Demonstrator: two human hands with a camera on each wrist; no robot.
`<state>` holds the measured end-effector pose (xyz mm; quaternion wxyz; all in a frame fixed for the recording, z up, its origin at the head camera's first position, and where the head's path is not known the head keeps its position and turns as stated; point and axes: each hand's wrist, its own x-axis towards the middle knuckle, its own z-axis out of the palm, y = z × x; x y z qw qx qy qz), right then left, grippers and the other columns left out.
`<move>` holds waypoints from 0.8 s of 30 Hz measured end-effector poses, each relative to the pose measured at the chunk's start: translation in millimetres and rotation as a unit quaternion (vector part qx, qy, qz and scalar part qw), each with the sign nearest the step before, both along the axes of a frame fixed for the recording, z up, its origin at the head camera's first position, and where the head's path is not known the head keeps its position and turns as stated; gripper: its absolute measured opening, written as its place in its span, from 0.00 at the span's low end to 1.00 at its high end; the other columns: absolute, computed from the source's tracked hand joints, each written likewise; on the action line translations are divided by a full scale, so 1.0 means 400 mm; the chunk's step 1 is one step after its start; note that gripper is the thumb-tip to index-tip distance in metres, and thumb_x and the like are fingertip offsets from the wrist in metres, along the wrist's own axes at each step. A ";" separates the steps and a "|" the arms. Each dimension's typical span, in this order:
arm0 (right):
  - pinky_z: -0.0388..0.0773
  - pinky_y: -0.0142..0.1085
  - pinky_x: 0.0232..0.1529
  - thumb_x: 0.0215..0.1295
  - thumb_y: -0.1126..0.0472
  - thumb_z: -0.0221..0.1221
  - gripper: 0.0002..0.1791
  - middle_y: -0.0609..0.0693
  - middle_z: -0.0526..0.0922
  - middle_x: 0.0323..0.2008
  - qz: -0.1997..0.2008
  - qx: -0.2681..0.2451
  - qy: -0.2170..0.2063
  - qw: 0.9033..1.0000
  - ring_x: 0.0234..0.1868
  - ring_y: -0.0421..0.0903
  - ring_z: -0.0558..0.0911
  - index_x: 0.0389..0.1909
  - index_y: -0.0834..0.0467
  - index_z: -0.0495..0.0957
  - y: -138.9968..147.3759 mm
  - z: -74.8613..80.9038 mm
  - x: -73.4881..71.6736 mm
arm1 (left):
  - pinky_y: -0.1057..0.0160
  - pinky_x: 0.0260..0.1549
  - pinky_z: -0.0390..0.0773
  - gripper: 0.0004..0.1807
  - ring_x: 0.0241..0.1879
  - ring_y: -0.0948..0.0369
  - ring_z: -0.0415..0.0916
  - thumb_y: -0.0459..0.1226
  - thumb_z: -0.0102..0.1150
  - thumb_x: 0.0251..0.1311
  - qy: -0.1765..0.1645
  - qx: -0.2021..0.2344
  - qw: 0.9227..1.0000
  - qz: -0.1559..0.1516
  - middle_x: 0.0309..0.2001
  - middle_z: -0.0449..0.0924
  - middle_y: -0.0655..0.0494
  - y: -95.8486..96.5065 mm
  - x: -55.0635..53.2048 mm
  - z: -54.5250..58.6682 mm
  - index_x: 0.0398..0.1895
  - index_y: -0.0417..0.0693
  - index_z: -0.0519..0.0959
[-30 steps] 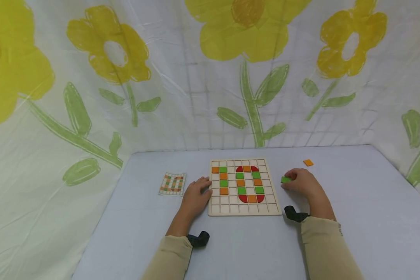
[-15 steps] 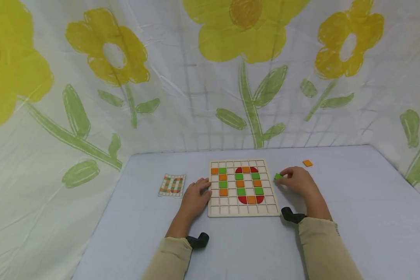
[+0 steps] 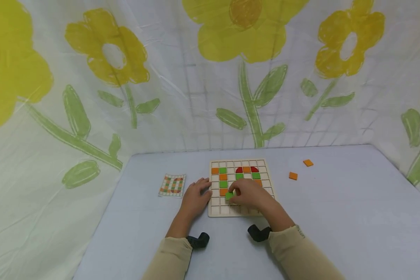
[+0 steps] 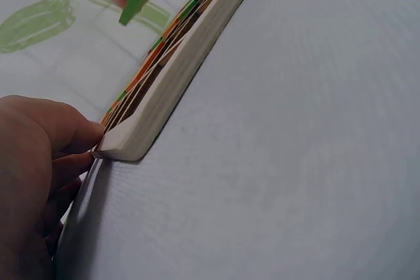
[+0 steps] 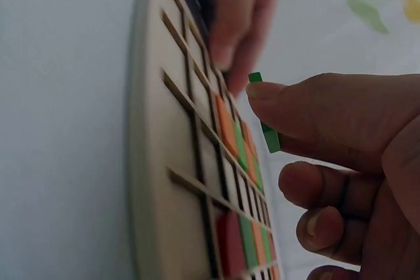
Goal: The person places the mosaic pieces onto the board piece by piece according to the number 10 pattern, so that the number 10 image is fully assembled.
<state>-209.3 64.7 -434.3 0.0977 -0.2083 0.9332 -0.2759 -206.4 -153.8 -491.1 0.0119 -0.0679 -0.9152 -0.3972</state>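
Note:
My right hand (image 3: 250, 194) pinches a square green tile (image 3: 229, 195) between thumb and forefinger. It is over the lower left part of a wooden grid board (image 3: 245, 212). In the right wrist view the green tile (image 5: 266, 119) stands on edge, apart from the board surface. Orange and green tiles (image 3: 223, 184) form a column at the board's left; red, orange and green tiles (image 3: 246, 170) form a ring on its right, partly hidden by my right hand. My left hand (image 3: 196, 198) rests at the board's left edge, its thumb touching the near corner region in the left wrist view.
A small pattern card (image 3: 172, 186) with a coloured grid lies left of the board. Two loose orange tiles, a nearer one (image 3: 293, 176) and a farther one (image 3: 308, 163), lie to the right. A flowered curtain (image 3: 161, 116) hangs behind the table (image 3: 231, 249).
My right hand has carried the green tile leftward from beside the board to over its lower left part. A second orange tile now shows on the right. My left hand has stayed put.

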 end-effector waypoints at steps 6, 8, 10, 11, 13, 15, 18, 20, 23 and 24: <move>0.69 0.34 0.28 0.55 0.55 0.70 0.11 0.43 0.75 0.25 -0.007 0.014 0.006 1.000 0.28 0.42 0.72 0.39 0.52 0.86 -0.041 -0.024 0.015 | 0.51 0.76 0.53 0.20 0.73 0.57 0.61 0.41 0.58 0.67 -0.006 -0.004 1.000 -0.001 0.68 0.72 0.58 0.001 0.000 0.003 0.60 0.49 0.79; 0.69 0.35 0.28 0.55 0.56 0.69 0.11 0.43 0.75 0.26 -0.010 0.014 0.004 1.000 0.28 0.42 0.72 0.40 0.52 0.85 -0.044 -0.028 0.017 | 0.50 0.76 0.54 0.20 0.72 0.56 0.61 0.41 0.58 0.67 -0.004 -0.003 1.000 -0.003 0.67 0.72 0.58 0.000 0.000 0.004 0.60 0.48 0.79; 0.69 0.35 0.28 0.56 0.56 0.69 0.10 0.43 0.75 0.26 -0.014 0.015 0.001 1.000 0.29 0.43 0.72 0.40 0.52 0.85 -0.046 -0.029 0.017 | 0.50 0.75 0.54 0.20 0.72 0.56 0.61 0.41 0.58 0.67 -0.002 -0.003 1.000 -0.004 0.67 0.72 0.57 0.000 0.000 0.005 0.60 0.48 0.79; 0.69 0.35 0.28 0.56 0.57 0.69 0.10 0.43 0.75 0.26 -0.017 0.014 0.000 1.000 0.29 0.43 0.72 0.40 0.52 0.85 -0.047 -0.029 0.018 | 0.50 0.75 0.54 0.20 0.72 0.56 0.61 0.41 0.58 0.67 -0.002 -0.003 1.000 -0.005 0.67 0.72 0.57 0.000 0.000 0.005 0.60 0.48 0.79; 0.70 0.35 0.29 0.55 0.57 0.69 0.10 0.43 0.75 0.26 -0.022 0.013 -0.006 1.000 0.29 0.43 0.73 0.39 0.52 0.85 -0.047 -0.027 0.019 | 0.51 0.76 0.54 0.20 0.73 0.57 0.61 0.41 0.58 0.67 -0.007 -0.002 1.000 -0.003 0.67 0.72 0.58 0.000 0.000 0.007 0.60 0.48 0.79; 0.71 0.35 0.30 0.55 0.57 0.69 0.09 0.43 0.76 0.26 -0.025 0.012 -0.009 1.000 0.29 0.43 0.73 0.38 0.52 0.86 -0.047 -0.028 0.019 | 0.51 0.76 0.54 0.20 0.72 0.57 0.61 0.41 0.58 0.67 -0.006 -0.002 1.000 -0.003 0.67 0.72 0.58 -0.001 0.000 0.007 0.60 0.48 0.79; 0.72 0.35 0.30 0.55 0.57 0.69 0.07 0.43 0.76 0.26 -0.022 0.015 -0.004 1.000 0.29 0.43 0.73 0.35 0.53 0.86 -0.049 -0.033 0.017 | 0.50 0.75 0.54 0.20 0.72 0.56 0.62 0.40 0.59 0.66 0.001 0.000 1.000 -0.004 0.67 0.73 0.57 -0.002 -0.001 0.005 0.60 0.47 0.79; 0.72 0.34 0.29 0.55 0.57 0.69 0.06 0.43 0.76 0.26 -0.019 0.017 -0.001 1.000 0.29 0.42 0.73 0.34 0.52 0.86 -0.050 -0.037 0.015 | 0.50 0.75 0.55 0.20 0.72 0.55 0.62 0.40 0.59 0.66 0.005 0.000 1.000 -0.006 0.67 0.73 0.56 -0.003 -0.001 0.003 0.60 0.46 0.79; 0.71 0.34 0.28 0.55 0.57 0.70 0.06 0.43 0.76 0.24 -0.021 0.017 0.002 1.000 0.28 0.42 0.72 0.32 0.52 0.85 -0.052 -0.041 0.013 | 0.50 0.75 0.54 0.20 0.72 0.55 0.62 0.40 0.59 0.66 0.007 0.001 1.000 -0.004 0.67 0.73 0.56 -0.003 0.000 0.001 0.60 0.46 0.79; 0.71 0.34 0.28 0.55 0.57 0.70 0.06 0.43 0.76 0.24 -0.022 0.015 0.001 1.000 0.28 0.43 0.73 0.32 0.52 0.85 -0.052 -0.041 0.013 | 0.50 0.75 0.54 0.20 0.72 0.55 0.62 0.40 0.59 0.66 0.007 0.001 1.000 -0.004 0.67 0.73 0.56 -0.003 0.000 0.001 0.60 0.46 0.79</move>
